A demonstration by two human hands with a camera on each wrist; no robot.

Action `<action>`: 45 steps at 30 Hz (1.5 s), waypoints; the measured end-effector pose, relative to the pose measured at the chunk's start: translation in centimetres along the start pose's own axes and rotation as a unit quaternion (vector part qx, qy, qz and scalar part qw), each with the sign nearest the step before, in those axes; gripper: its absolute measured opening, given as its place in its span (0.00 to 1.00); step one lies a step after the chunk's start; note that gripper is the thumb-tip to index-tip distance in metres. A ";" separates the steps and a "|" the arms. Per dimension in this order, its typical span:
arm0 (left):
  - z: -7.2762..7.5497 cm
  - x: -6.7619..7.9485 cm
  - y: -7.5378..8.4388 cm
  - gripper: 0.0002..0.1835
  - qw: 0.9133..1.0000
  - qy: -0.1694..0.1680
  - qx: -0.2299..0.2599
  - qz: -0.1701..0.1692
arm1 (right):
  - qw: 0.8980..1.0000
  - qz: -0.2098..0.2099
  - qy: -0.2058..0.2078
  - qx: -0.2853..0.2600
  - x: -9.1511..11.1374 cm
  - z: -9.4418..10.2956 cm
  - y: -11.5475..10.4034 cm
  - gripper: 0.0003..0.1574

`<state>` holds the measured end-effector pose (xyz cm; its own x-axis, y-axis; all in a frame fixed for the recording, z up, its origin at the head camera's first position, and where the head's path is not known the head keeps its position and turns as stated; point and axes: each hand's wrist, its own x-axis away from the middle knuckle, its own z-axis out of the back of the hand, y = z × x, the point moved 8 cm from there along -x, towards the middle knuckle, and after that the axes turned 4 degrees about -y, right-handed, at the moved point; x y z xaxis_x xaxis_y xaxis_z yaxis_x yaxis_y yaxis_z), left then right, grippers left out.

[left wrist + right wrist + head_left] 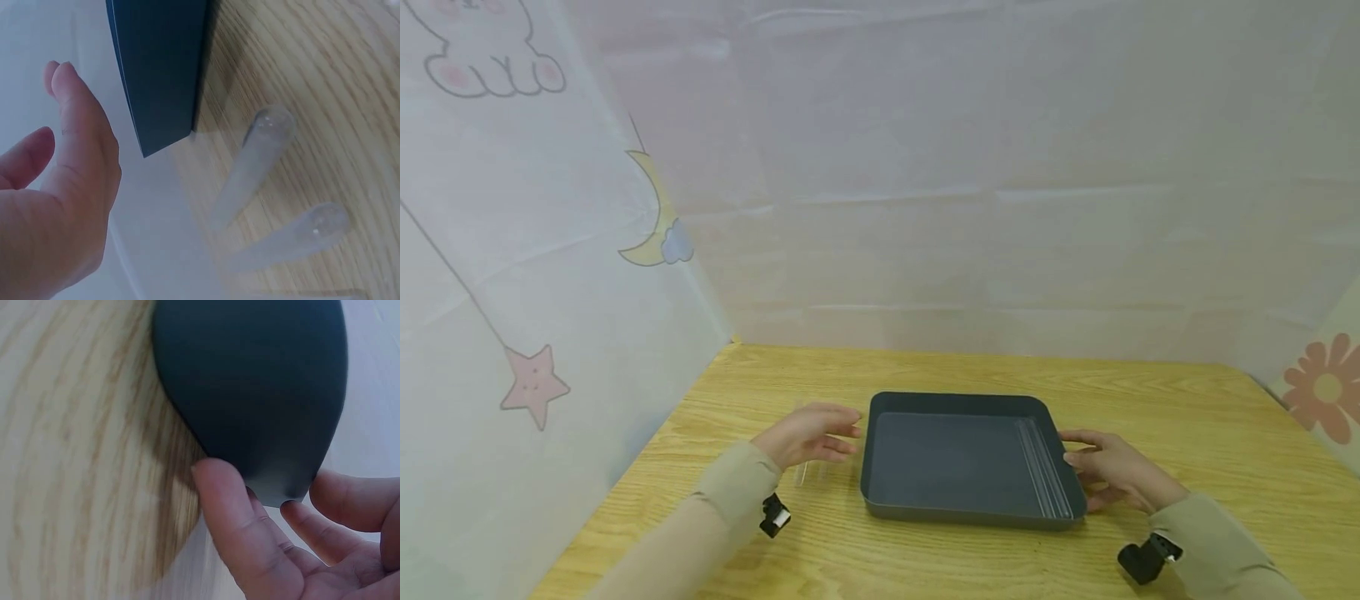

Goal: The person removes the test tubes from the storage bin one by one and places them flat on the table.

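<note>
A dark grey rectangular tray [955, 467] lies on the wooden table. Several clear rods [1043, 471] lie side by side along its right inner wall. My right hand [1116, 471] holds the tray's right side, the thumb at the rim; in the right wrist view its bent fingers [225, 512] touch the outer wall. Left of the tray hovers my left hand [808, 433], apart from it, with loosely bent fingers and nothing in them. Beneath it, more clear round-ended rods [262, 150] lie on the table, mostly hidden by the hand in the head view.
The wooden table [790, 550] runs back to a pale wall covering [925, 250]. A printed covering [490, 275] with a star and moon stands along the left edge. Another, with a flower [1327, 387], borders the right.
</note>
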<state>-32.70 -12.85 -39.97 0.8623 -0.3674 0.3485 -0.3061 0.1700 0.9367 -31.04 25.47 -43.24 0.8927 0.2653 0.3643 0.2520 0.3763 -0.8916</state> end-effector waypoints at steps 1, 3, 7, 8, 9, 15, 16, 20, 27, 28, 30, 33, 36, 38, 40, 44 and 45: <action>-0.2 -0.1 0.0 0.27 1.000 -0.006 0.003 0.002 | 1.000 -0.002 0.001 0.000 0.0 0.0 0.0 0.36; -0.5 -0.3 0.0 0.27 1.000 -0.018 0.006 0.004 | 1.000 -0.002 0.001 -0.001 0.0 0.0 0.0 0.36; -1.0 -0.4 0.2 0.27 0.999 -0.034 0.004 0.006 | 1.000 0.001 0.000 -0.003 0.1 -0.1 0.0 0.37; -1.2 -0.5 0.3 0.27 0.999 -0.037 0.003 0.006 | 1.000 0.002 -0.002 -0.003 0.1 -0.1 0.0 0.37; -1.3 -0.5 0.4 0.27 0.999 -0.040 0.002 0.007 | 1.000 0.002 -0.002 -0.004 0.1 -0.1 0.1 0.37; -2.3 -0.8 0.9 0.25 0.999 -0.046 0.001 0.007 | 1.000 -0.004 0.002 -0.001 0.0 0.0 0.1 0.36; -2.4 -0.9 0.9 0.25 0.999 -0.046 -0.001 0.008 | 1.000 -0.005 0.003 0.001 0.0 0.0 0.1 0.36; -2.8 -1.1 0.9 0.25 0.999 -0.049 -0.007 0.013 | 1.000 -0.006 0.006 0.006 0.1 0.0 0.0 0.35; -3.5 -1.5 1.2 0.26 0.998 -0.067 -0.017 0.012 | 1.000 -0.004 0.003 0.007 0.2 -0.1 -0.1 0.35; -3.6 -1.6 1.3 0.25 0.997 -0.067 -0.018 0.011 | 1.000 -0.003 0.003 0.007 0.2 -0.1 -0.1 0.35; -3.7 -1.6 1.4 0.25 0.997 -0.068 -0.021 0.010 | 1.000 -0.003 0.003 0.006 0.2 -0.1 -0.1 0.35; -3.9 -1.7 1.6 0.25 0.997 -0.068 -0.024 0.011 | 1.000 -0.005 0.003 0.005 0.2 -0.1 -0.1 0.35; -4.2 -1.8 1.7 0.25 0.997 -0.069 -0.026 0.014 | 1.000 -0.005 0.004 0.005 0.1 -0.1 -0.1 0.35; -4.3 -1.9 1.7 0.25 0.997 -0.069 -0.027 0.015 | 1.000 -0.005 0.004 0.008 0.1 -0.1 0.0 0.35; -4.5 -2.1 1.8 0.25 0.997 -0.070 -0.028 0.016 | 1.000 -0.006 0.005 0.008 0.1 -0.1 0.0 0.35; -4.8 -2.4 1.9 0.25 0.997 -0.070 -0.026 0.015 | 1.000 -0.004 0.004 0.011 0.1 -0.1 -0.1 0.36; -4.9 -2.5 2.0 0.25 0.997 -0.071 -0.025 0.015 | 1.000 -0.003 0.003 0.010 0.2 -0.1 -0.1 0.36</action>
<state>-33.42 -7.10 -39.16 0.7865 -0.4863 0.3807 -0.3069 0.2273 0.9242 -30.91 25.41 -43.09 0.8934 0.2575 0.3682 0.2500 0.3960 -0.8836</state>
